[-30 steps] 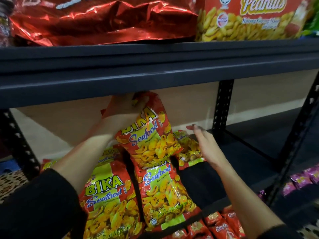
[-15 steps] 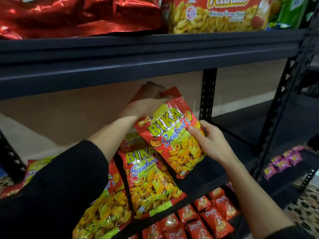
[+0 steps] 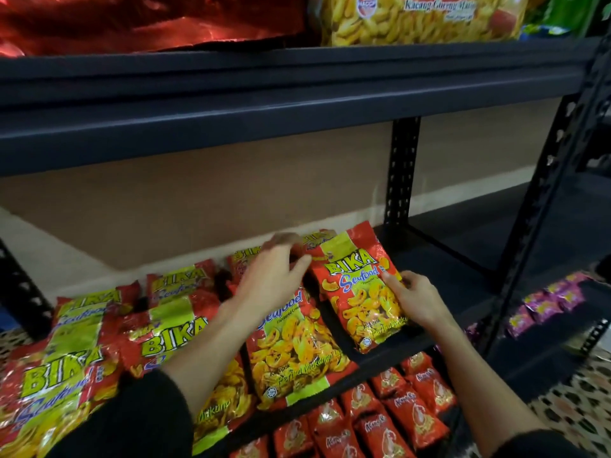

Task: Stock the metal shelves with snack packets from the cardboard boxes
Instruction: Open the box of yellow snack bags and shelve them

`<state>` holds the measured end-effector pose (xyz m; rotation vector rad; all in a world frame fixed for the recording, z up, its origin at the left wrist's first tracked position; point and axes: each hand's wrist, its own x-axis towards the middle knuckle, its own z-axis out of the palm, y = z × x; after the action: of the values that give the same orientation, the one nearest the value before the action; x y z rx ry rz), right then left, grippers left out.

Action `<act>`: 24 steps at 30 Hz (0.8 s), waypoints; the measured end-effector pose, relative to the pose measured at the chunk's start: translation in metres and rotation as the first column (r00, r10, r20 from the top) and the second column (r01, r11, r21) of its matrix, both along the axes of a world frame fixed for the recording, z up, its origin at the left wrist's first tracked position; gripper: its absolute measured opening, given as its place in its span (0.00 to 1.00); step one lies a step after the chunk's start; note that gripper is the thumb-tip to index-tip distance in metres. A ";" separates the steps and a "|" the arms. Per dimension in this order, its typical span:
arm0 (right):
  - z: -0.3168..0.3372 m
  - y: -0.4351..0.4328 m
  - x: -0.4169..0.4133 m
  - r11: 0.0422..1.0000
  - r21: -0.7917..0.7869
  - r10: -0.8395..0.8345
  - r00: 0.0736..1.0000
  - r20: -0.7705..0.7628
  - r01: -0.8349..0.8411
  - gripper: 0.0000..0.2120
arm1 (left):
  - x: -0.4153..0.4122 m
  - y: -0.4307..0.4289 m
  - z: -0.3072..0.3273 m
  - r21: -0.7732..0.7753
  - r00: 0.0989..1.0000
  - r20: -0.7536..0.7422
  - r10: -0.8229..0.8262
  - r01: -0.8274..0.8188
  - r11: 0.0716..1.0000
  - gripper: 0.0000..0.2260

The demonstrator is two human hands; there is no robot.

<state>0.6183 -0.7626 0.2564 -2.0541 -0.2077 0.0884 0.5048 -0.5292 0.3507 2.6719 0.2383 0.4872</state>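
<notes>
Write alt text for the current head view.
A person's right hand grips the right edge of a Bika Seafood packet lying at the right end of a row of matching packets on a dark metal shelf. The left hand, blurred, hovers open above that row. Small red packets lie on the shelf below; a peanut bag sits above.

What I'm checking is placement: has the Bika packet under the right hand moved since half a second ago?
Yes. The Bika Seafood packet went down, from just under the upper shelf beam onto the shelf deck.
</notes>
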 end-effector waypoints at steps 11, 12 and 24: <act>0.017 0.047 -0.027 0.900 -0.399 0.100 0.811 0.577 0.173 0.25 | -0.029 -0.017 -0.082 0.307 0.997 -0.010 0.078 -0.072 0.949 0.29; 0.013 0.052 -0.029 0.868 -0.480 0.179 0.821 0.542 0.127 0.27 | -0.029 -0.018 -0.085 0.309 0.995 -0.002 0.103 -0.097 0.946 0.29; -0.012 0.048 -0.031 0.627 -0.779 0.316 0.919 0.237 -0.015 0.39 | -0.022 -0.020 -0.100 0.397 0.968 -0.110 0.226 -0.165 0.903 0.42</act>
<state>0.5877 -0.7142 0.2445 -2.9090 -0.6972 -0.1067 0.4826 -0.5490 0.2506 3.0955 0.5100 0.4238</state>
